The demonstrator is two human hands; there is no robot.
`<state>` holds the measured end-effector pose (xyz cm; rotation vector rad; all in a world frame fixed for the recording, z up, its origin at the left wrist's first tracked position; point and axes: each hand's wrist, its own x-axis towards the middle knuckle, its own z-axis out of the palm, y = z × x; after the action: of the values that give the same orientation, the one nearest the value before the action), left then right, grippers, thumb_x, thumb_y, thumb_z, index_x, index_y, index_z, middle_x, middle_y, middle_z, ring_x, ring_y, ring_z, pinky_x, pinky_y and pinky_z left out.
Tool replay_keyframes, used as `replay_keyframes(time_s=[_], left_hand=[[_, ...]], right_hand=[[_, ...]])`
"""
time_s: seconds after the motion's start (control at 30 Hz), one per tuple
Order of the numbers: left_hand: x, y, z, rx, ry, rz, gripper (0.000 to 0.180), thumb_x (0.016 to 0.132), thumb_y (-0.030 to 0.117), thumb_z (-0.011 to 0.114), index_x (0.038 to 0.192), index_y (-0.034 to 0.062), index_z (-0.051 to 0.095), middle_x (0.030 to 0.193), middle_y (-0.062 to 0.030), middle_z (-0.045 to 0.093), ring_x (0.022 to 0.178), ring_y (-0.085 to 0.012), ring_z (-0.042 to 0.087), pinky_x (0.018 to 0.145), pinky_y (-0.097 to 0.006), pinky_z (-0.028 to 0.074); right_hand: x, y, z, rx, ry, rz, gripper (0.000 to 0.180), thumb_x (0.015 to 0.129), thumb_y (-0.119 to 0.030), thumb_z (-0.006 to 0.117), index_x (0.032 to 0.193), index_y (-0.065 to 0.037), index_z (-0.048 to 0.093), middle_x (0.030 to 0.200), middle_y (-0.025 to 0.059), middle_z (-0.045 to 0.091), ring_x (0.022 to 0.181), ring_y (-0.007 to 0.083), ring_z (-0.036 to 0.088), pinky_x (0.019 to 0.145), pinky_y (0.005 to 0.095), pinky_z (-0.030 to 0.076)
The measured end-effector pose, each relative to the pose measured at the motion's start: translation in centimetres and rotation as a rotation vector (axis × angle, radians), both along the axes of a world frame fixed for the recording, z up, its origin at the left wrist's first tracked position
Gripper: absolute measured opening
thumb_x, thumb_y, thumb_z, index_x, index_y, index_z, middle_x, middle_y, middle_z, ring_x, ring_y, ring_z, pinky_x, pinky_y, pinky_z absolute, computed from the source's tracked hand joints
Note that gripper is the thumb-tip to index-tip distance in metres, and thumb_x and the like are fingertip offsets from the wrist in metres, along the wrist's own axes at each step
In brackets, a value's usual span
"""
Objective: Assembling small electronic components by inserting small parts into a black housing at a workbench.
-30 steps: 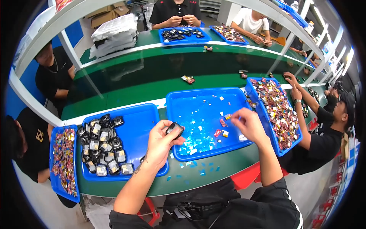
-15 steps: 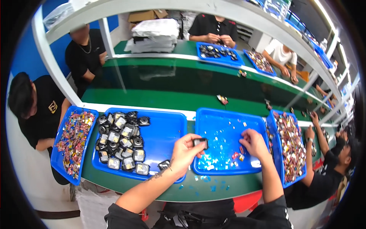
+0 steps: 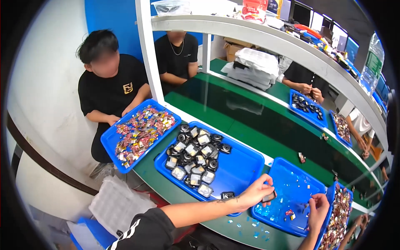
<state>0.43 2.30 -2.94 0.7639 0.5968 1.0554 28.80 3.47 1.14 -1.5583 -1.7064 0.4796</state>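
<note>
My left hand (image 3: 255, 193) pinches a small black square-cased device (image 3: 268, 197) with a greyish face, above the left edge of a blue tray (image 3: 287, 164). Scattered over that tray's floor are bits of shiny blue film (image 3: 266, 211) and a few small red and yellow parts (image 3: 290, 214). Over the tray's right side is my right hand (image 3: 319, 208), fingers curled toward the thumb; whatever lies between the fingertips is too small to make out. Left of it, another blue tray (image 3: 246, 166) holds a pile of similar black devices (image 3: 193, 156), with one lying apart (image 3: 227, 195) near my left forearm.
Blue trays of small coloured parts stand at far left (image 3: 109, 137) and right (image 3: 331, 193). A person (image 3: 112, 83) sits by the left one, a hand at its rim. Beyond the green conveyor (image 3: 233, 125) are other workers and stacked white packs (image 3: 254, 68). A white shelf frame (image 3: 266, 29) spans above.
My view has swung left, so the trays appear farther right. My left hand keeps hold of the device. My right hand stays over the tray with film bits.
</note>
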Motion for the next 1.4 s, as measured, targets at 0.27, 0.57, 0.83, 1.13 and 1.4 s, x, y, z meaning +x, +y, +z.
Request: replay_keyframes(time_s=[0.27,0.57,0.83,1.13,1.4], left_hand=[[-1.2,-0.3,0.9,0.492,0.570,0.203,0.016,0.091,0.016,0.064,0.105,0.0092,0.068,0.102,-0.0035,0.052,0.088,-0.0109,0.055,0.073,-0.024,0.047],[-1.2,-0.8,1.6,0.574,0.672,0.142,0.018,0.076,0.016,0.079,0.088,0.0041,0.070,0.104,-0.0065,0.053,0.089,-0.0154,0.058,0.077,-0.029,0.049],[-0.4,-1.2,1.1,0.666,0.773,0.243,0.017,0.077,0.014,0.077,0.090,0.0040,0.071,0.103,-0.0077,0.056,0.091,-0.0197,0.061,0.079,-0.031,0.051],[0.4,-1.8,1.0,0.554,0.673,0.241,0.013,0.079,0.011,0.073,0.088,0.0023,0.070,0.101,-0.0081,0.056,0.091,-0.0202,0.060,0.079,-0.031,0.049],[-1.3,-1.1,1.3,0.468,0.631,0.340,0.014,0.078,0.005,0.075,0.091,0.0009,0.073,0.097,-0.0075,0.062,0.087,-0.0154,0.062,0.075,-0.027,0.050]], right_hand=[[-10.4,-0.9,1.2,-0.203,0.625,0.369,0.006,0.088,-0.003,0.066,0.092,-0.001,0.061,0.084,-0.0008,0.060,0.078,0.0054,0.055,0.068,0.0201,0.044],[-11.0,-1.8,0.6,-0.252,0.600,0.422,0.005,0.088,-0.001,0.065,0.089,0.001,0.061,0.081,0.0012,0.062,0.076,0.0058,0.058,0.069,0.0216,0.047],[-10.8,-2.2,0.3,-0.212,0.499,0.394,0.008,0.087,0.000,0.064,0.088,0.002,0.056,0.085,0.0035,0.062,0.079,0.0079,0.060,0.072,0.0235,0.050],[-12.1,-2.8,1.0,0.176,0.068,0.317,0.012,0.079,0.008,0.065,0.081,0.001,0.055,0.075,0.0095,0.056,0.065,0.0177,0.057,0.058,0.0277,0.046],[-13.7,-1.0,1.0,0.403,-0.133,0.397,0.016,0.076,0.002,0.070,0.084,-0.003,0.057,0.078,0.0116,0.057,0.067,0.0308,0.060,0.057,0.0380,0.048]])
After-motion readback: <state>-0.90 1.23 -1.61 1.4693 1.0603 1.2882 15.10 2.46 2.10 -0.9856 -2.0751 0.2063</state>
